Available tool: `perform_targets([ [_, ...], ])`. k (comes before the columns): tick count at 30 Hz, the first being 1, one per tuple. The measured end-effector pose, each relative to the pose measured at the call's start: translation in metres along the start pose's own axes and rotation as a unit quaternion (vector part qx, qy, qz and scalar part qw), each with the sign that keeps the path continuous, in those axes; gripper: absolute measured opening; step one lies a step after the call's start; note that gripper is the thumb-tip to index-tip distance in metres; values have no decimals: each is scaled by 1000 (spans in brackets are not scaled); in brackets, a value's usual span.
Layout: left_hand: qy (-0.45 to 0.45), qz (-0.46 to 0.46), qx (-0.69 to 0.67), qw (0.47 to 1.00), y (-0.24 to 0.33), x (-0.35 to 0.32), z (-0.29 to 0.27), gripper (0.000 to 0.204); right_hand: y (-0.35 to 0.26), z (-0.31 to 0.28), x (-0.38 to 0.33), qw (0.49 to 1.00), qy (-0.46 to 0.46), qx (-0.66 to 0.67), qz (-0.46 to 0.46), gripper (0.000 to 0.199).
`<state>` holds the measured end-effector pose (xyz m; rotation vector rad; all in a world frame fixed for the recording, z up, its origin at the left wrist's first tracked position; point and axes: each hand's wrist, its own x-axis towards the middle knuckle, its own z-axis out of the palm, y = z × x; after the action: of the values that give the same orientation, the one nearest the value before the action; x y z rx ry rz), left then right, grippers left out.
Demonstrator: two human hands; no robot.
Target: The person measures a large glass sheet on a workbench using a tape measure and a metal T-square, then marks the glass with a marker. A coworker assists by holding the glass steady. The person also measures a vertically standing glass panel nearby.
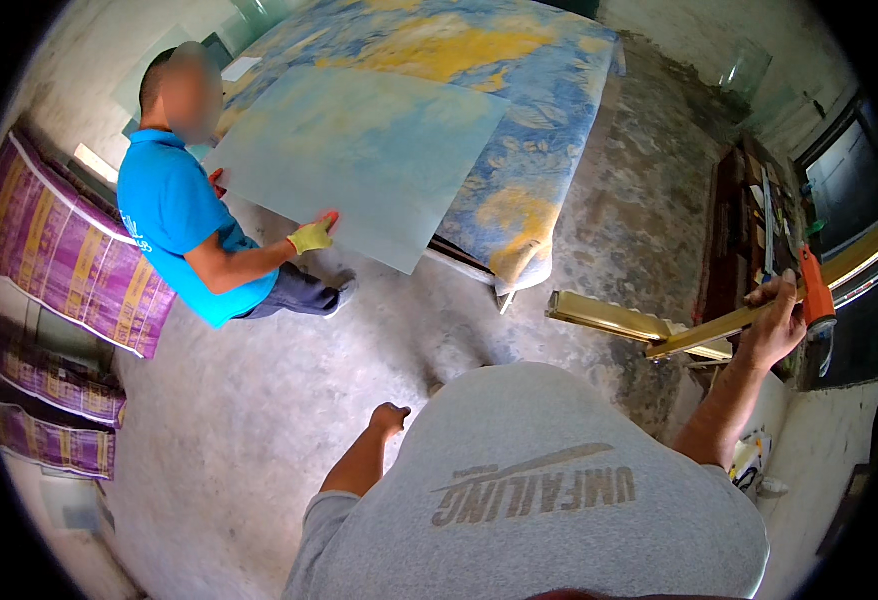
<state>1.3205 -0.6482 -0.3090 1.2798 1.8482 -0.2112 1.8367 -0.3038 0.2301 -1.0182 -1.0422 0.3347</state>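
Note:
My left hand (391, 418) hangs low beside my grey shirt, its fingers curled in and nothing showing in them. Over at the right, my right hand (774, 325) is closed around a long gold-coloured metal bar (709, 333), which slants from the floor side up toward the window. An orange tool (812, 280) with a silver lower end is right against that hand; its exact kind is hard to make out. Below the bar's near end, another gold metal profile (609, 316) juts out.
A person in a blue shirt (174, 190) and gloves holds a large glass sheet (359, 160) over a table with a blue-and-yellow cloth (529, 215). Purple patterned padded covers (69, 240) stand at left. A dark rack (739, 230) is by the right wall.

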Motion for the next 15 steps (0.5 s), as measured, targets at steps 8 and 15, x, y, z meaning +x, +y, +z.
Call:
perform_targets([
  [8, 23, 102, 154, 983, -3, -9, -10, 40, 2, 4, -1, 1000, 4, 24, 6, 19],
  [15, 23, 97, 147, 984, 10, -7, -8, 34, 2, 6, -4, 1000, -13, -5, 12, 20],
])
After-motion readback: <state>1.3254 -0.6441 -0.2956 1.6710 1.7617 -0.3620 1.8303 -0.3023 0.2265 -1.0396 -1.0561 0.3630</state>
